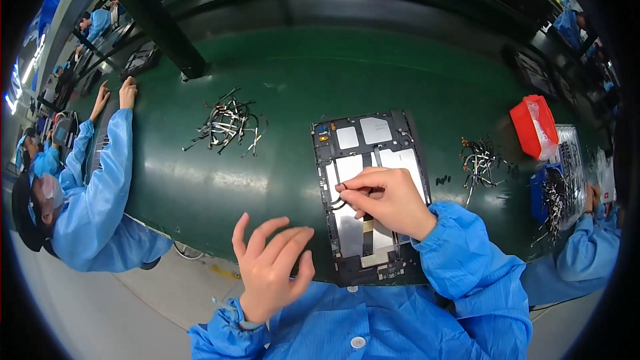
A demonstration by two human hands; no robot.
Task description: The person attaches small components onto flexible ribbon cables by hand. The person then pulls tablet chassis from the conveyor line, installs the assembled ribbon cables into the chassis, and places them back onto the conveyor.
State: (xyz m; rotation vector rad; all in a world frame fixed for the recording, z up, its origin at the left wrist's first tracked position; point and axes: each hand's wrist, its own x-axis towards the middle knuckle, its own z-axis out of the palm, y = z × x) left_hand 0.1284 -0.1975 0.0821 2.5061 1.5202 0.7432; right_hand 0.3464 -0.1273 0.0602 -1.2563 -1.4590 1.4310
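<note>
In front of me on the green table lies an opened tablet [347, 232], its black frame holding silver panels and ribbon cables. Over its left half is my right hand [389, 199], thumb and forefinger pinched on a thin black cable [338, 205] that curves down along the tablet's left side. Whether the cable's lower end is fixed to the tablet, I cannot tell. My left hand [271, 269] is held off the tablet's lower left edge, fingers spread and holding nothing.
Loose short cables [227, 122] form a pile to the left; another cable pile [481, 162] lies right of the tablet. Farther right stand a red bin [533, 127] and a blue bin [539, 195]. A dark post [153, 20] rises at the back left. Co-workers [100, 200] sit on both sides.
</note>
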